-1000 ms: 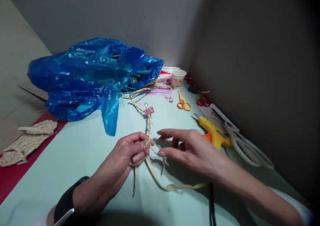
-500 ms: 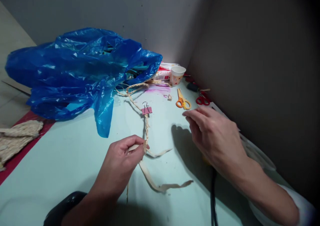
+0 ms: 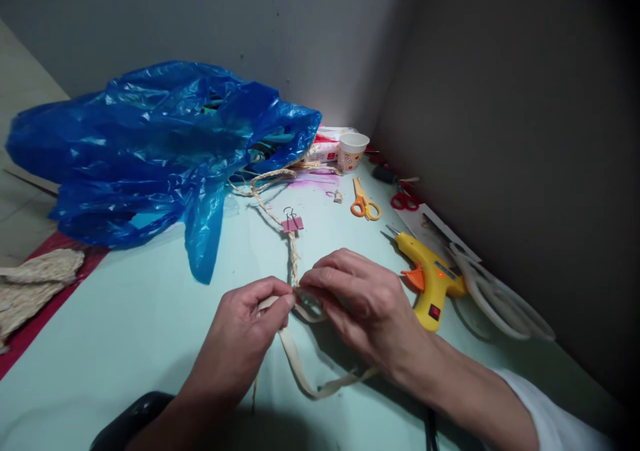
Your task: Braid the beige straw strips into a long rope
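A pale straw-like braid (image 3: pixel 294 259) runs toward me from under a pink binder clip (image 3: pixel 293 224) on the table. My left hand (image 3: pixel 255 314) pinches the lower end of the braid, where loose flat strands come out. Against that same spot, my right hand (image 3: pixel 363 304) has its thumb and fingers brought together at the braid; its fingertips partly cover what they grip. One long loose strand (image 3: pixel 305 378) curves below both hands and passes under the right one.
A yellow glue gun (image 3: pixel 430 278) lies right of my right hand, near clear looped plastic (image 3: pixel 500 298). Orange-handled scissors (image 3: pixel 365 200), red-handled scissors (image 3: pixel 405 200) and a paper cup (image 3: pixel 353 151) are farther back. A blue plastic bag (image 3: pixel 150 151) fills the back left, beside woven straw (image 3: pixel 40 284).
My right hand has come left and down from above the glue gun to the braid's end, uncovering the glue gun. The left hand keeps its pinch in nearly the same place.
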The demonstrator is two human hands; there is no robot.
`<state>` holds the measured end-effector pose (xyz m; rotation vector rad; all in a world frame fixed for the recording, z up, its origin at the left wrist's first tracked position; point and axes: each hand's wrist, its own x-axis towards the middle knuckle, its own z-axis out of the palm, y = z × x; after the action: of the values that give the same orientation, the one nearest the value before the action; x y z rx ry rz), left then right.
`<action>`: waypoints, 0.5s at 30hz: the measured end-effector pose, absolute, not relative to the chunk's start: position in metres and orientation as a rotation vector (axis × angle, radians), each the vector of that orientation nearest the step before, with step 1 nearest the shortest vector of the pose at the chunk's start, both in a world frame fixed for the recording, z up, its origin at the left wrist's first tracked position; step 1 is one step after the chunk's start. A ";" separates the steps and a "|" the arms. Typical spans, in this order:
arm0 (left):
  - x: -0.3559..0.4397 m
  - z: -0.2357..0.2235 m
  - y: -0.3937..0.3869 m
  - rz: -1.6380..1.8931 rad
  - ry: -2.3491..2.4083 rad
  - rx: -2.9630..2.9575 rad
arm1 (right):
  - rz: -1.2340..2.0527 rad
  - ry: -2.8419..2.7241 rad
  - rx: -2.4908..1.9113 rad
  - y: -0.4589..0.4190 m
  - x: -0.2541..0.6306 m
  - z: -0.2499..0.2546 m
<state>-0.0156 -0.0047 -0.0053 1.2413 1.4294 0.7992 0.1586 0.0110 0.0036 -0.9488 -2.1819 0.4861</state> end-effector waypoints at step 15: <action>-0.012 -0.001 -0.007 0.810 1.419 1.172 | 0.841 -1.781 -1.211 0.021 0.161 0.012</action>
<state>-0.0124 -0.0070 -0.0012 1.1716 1.4185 0.8096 0.1605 0.0211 0.0120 -1.2106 -1.7811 0.8409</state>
